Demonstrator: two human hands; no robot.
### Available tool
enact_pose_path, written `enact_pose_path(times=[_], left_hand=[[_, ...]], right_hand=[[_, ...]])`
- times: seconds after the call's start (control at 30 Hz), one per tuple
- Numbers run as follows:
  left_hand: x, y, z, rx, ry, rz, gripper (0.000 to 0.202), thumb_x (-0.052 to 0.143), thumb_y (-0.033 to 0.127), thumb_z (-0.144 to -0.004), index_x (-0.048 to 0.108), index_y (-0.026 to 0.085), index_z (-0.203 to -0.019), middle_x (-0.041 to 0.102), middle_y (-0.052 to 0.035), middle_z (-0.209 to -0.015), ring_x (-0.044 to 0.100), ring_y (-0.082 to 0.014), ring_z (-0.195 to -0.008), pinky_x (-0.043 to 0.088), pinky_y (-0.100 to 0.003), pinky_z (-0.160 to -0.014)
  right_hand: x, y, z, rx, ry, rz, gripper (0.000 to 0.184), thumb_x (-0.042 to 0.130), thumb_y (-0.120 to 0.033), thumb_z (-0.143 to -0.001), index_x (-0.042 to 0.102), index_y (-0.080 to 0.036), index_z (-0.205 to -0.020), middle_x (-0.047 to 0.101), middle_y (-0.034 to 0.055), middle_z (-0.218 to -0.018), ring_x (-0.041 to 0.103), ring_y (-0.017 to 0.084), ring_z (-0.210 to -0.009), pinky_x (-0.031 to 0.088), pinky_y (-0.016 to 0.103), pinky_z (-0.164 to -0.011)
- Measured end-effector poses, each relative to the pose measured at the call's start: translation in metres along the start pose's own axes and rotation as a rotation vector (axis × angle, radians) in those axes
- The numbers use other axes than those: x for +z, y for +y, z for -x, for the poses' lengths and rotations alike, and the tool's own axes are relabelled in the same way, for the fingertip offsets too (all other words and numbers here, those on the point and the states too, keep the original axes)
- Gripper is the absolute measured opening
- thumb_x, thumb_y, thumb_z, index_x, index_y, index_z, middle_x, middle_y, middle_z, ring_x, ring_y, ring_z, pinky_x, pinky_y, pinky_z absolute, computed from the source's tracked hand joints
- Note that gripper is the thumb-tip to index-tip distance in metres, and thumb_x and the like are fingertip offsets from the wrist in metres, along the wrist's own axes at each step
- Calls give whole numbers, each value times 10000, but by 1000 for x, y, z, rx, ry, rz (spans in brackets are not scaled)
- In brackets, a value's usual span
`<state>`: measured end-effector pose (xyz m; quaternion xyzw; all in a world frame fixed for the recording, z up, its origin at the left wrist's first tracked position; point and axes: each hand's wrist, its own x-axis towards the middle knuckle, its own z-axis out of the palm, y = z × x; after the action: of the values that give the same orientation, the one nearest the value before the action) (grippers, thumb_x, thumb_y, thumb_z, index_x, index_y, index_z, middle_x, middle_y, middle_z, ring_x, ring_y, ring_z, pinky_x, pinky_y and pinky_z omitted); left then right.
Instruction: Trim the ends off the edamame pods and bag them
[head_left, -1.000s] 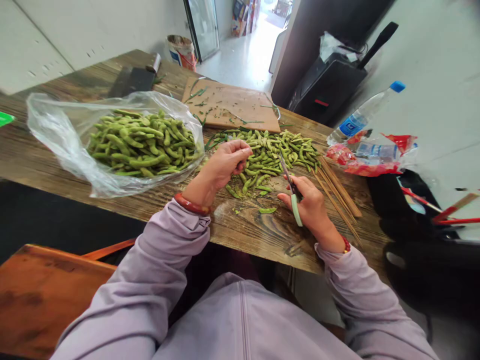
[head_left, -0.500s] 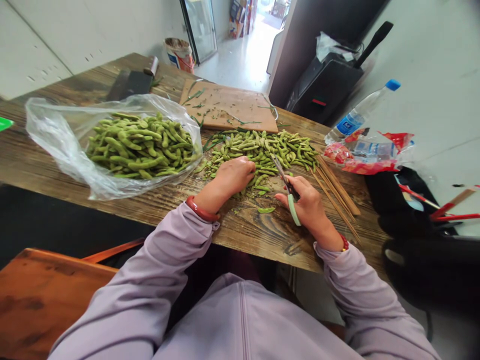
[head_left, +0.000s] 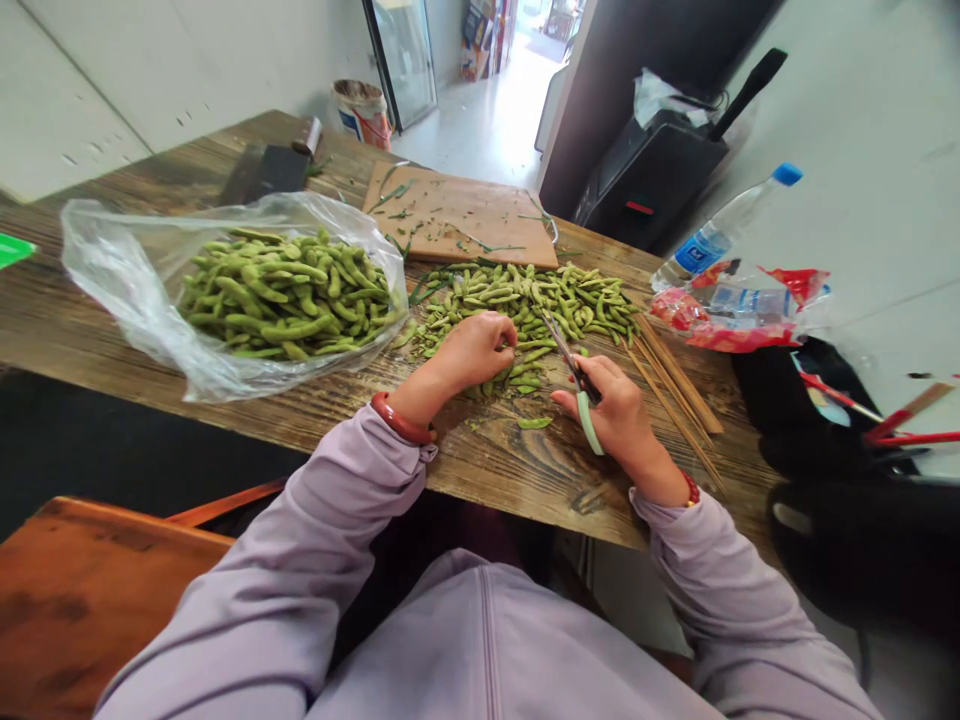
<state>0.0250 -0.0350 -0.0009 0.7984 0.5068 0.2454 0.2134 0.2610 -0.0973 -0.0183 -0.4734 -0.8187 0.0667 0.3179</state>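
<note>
Scissors with pale green handles are in my right hand, their blades pointing up and left over a heap of green soybean pods. At the heap's near edge is my left hand, its fingers curled closed; what they hold, if anything, is hidden. A single pod lies on the wooden table between my hands. To the left, a clear plastic bag lies open with many pods inside.
A cutting board with green scraps lies behind the heap, and a cleaver at the back left. On the right are wooden chopsticks, a water bottle and a red-and-clear wrapper. An orange stool stands lower left.
My left hand's fingers have shifted slightly at the heap's edge, with a small gap now showing between thumb and forefinger. My right hand still holds the scissors in nearly the same place.
</note>
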Motion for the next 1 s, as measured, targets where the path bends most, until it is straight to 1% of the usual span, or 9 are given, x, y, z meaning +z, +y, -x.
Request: enact_pose_path(times=[0.1, 0.17, 0.27, 0.33, 0.43, 0.53, 0.73, 0.93, 1.0], left_hand=[[-6, 1, 0, -41, 50, 429, 64, 609, 160, -736, 652, 133, -774, 620, -4, -746, 538, -122, -689, 429, -252, -668], [-9, 3, 2, -83, 43, 649, 71, 626, 199, -740, 624, 137, -777, 601, 11, -740, 493, -94, -640, 397, -228, -609], [-11, 6, 6, -169, -58, 845, 137, 664, 242, -733, 609, 147, -815, 580, 27, -718, 404, -61, -540, 297, -209, -490], [-12, 7, 7, -202, -119, 924, 203, 695, 268, -726, 626, 150, -875, 590, 23, -738, 386, -54, -519, 252, -205, -454], [-12, 8, 8, -199, -157, 987, 306, 727, 300, -728, 680, 149, -990, 575, 18, -764, 368, -46, -522, 222, -203, -442], [-13, 9, 8, -188, -167, 1023, 327, 725, 327, -754, 709, 152, -1029, 556, 17, -753, 333, -41, -507, 189, -214, -438], [-13, 12, 7, -223, -149, 1075, 313, 742, 402, -762, 698, 145, -935, 591, 0, -764, 341, -37, -499, 201, -222, -441], [-12, 14, 9, -279, -132, 997, 331, 781, 385, -697, 679, 141, -896, 638, -8, -813, 408, -50, -542, 257, -211, -459], [-11, 14, 9, -269, -129, 977, 313, 779, 377, -701, 662, 151, -882, 616, 1, -797, 411, -54, -552, 263, -203, -456]], right_hand=[[0, -1, 0, -4, 12, -6, 421, 659, -465, -919, 622, -217, -1257, 638, 63, -920, 641, 238, -813, 548, 377, -754], [0, -1, -1, -9, 16, -16, 417, 663, -460, -918, 624, -216, -1253, 640, 60, -914, 643, 236, -807, 547, 373, -753], [1, 0, -1, -12, 23, -32, 426, 668, -468, -915, 621, -215, -1254, 650, 66, -934, 653, 238, -820, 549, 374, -767], [1, 0, -1, -12, 28, -35, 433, 666, -477, -915, 620, -212, -1255, 655, 73, -952, 657, 242, -834, 550, 379, -776], [2, 1, -1, -16, 31, -33, 439, 661, -489, -915, 622, -209, -1251, 654, 75, -950, 655, 245, -838, 552, 384, -774], [1, 0, -1, -12, 20, -33, 435, 658, -488, -916, 623, -211, -1250, 648, 71, -936, 652, 244, -830, 555, 384, -767], [0, -2, -1, 20, 2, -29, 446, 651, -512, -914, 619, -240, -1266, 653, 72, -955, 658, 246, -844, 563, 386, -772], [1, -1, 0, 7, -4, -27, 442, 657, -496, -916, 615, -227, -1265, 643, 66, -939, 649, 234, -822, 560, 376, -760], [0, -1, 0, 1, -5, -30, 431, 660, -477, -918, 616, -217, -1259, 640, 65, -931, 648, 231, -817, 558, 372, -762]])
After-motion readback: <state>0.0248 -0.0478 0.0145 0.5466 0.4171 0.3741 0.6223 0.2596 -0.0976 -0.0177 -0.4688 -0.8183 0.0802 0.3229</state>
